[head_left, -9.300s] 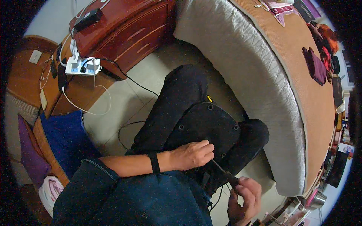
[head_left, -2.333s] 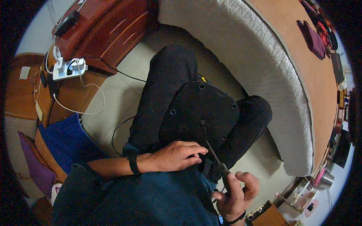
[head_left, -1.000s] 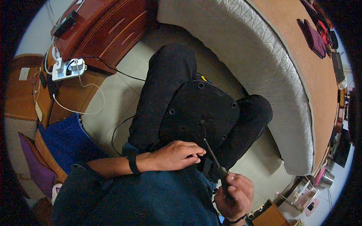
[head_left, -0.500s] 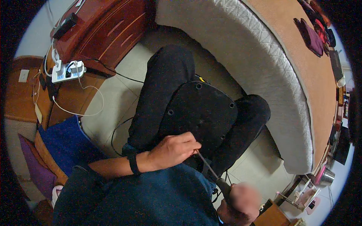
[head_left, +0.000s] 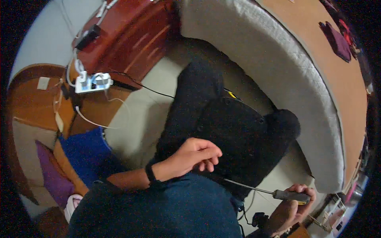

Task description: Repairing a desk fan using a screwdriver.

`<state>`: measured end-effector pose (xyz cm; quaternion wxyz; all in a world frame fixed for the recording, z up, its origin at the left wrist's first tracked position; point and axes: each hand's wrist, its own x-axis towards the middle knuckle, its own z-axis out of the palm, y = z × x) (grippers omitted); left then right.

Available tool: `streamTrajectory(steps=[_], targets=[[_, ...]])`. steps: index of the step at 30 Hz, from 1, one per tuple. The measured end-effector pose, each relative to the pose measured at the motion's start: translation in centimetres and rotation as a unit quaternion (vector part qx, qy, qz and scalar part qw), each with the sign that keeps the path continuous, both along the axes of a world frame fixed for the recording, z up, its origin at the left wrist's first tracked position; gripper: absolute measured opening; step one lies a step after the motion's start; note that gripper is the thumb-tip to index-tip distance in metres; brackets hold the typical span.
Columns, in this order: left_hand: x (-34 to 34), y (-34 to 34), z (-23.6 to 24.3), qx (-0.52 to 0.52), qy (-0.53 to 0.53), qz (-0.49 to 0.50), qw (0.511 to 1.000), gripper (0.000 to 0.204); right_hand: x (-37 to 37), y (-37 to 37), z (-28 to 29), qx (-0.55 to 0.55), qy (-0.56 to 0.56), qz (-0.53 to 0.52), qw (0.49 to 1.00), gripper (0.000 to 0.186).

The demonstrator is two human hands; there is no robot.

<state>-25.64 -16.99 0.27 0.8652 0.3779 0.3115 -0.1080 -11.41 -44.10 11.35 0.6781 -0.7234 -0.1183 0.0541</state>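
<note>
A screwdriver (head_left: 248, 186) with a long thin metal shaft and a dark handle is in my right hand (head_left: 291, 214). My fingers wrap round the handle at the lower right, and its tip points left toward my lap. Over my lap, my left hand (head_left: 194, 156) is curled with thumb and fingertips close together; whatever they pinch, if anything, is hidden. Below that hand a black flat panel (head_left: 234, 135) with rounded corners and ringed holes rests across my dark trouser legs. A small yellow mark (head_left: 231, 95) shows at its far edge.
A white power strip (head_left: 93, 83) with plugs and cables sits at the left, by a reddish-brown wooden cabinet (head_left: 131, 47). A bed with a pale mattress side (head_left: 317, 115) curves along the right. A blue cloth (head_left: 87, 152) and a purple cloth (head_left: 51, 170) lie at the left.
My right hand has moved right with the screwdriver, whose tip has left my left hand's fingers. The whole view has shifted, so the room appears further right and lower.
</note>
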Motion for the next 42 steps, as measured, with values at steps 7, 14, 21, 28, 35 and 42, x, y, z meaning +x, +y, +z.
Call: streamTrajectory(steps=[7, 14, 21, 28, 35, 42], targets=[[0.1, 2.0, 1.2, -0.245, -0.050, 0.163, 0.954, 0.022, 1.3, -1.8, -3.2, 0.023, 0.012, 0.051, 0.998, 0.050], [0.2, 2.2, 2.2, -0.243, -0.023, 0.205, 0.948, 0.027, 2.1, -1.0, -4.1, 0.036, 0.026, 0.058, 0.997, 0.050], [0.7, 7.5, 2.7, -0.013, -0.084, 0.244, 0.966, 0.025, 0.9, 1.4, -1.7, -0.006, 0.005, 0.022, 1.000, 0.032], [-2.3, 25.3, 3.2, 0.545, 0.011, 0.372, 0.751, 0.027, 0.8, 1.2, -2.2, -0.027, -0.009, 0.045, 0.999, 0.031], [-7.4, 36.8, 2.5, 0.806, 0.148, 0.337, 0.463, 0.021, 1.2, 1.2, -3.0, -0.053, -0.013, 0.060, 0.997, 0.029], [-6.4, 40.8, 0.6, 0.853, 0.181, 0.293, 0.393, 0.020, 0.8, 1.4, -2.4, -0.070, -0.043, 0.079, 0.994, 0.031]])
